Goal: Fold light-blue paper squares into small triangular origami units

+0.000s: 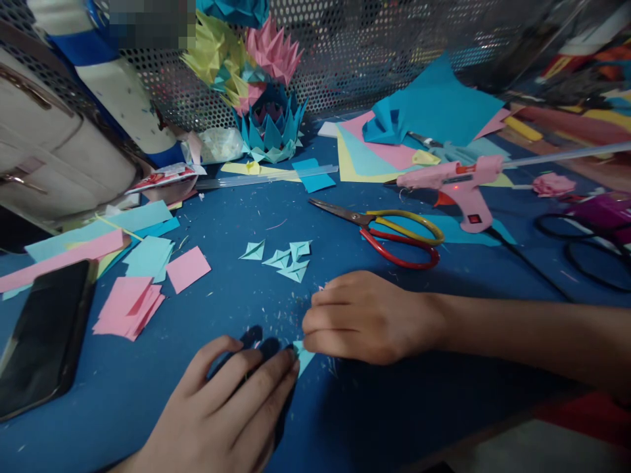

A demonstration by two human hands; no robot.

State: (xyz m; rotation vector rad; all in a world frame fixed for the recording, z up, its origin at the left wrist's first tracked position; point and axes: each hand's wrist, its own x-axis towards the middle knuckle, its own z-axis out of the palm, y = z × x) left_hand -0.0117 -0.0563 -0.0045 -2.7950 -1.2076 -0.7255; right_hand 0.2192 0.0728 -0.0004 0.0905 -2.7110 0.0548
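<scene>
A small light blue piece of folded paper (304, 360) lies on the table between my two hands. My left hand (231, 401) rests with its fingers stretched out, fingertips touching the paper's left edge. My right hand (362, 318) is closed, its curled fingers on the paper's upper right edge; the thumb is hidden. Just beyond the hands sit several light blue folded paper triangles (293, 270). To the left are a pile of pink paper squares (127, 307), a single pink square (188, 269) and light blue squares (149, 257).
Scissors (367, 218) with red and yellow handles lie beyond my right hand. A pink glue gun (463, 180) with its cord is at right. A phone (46, 328) lies at left. Paper flowers (271, 125), a bottle (123, 98) and coloured sheets (434, 105) line the back.
</scene>
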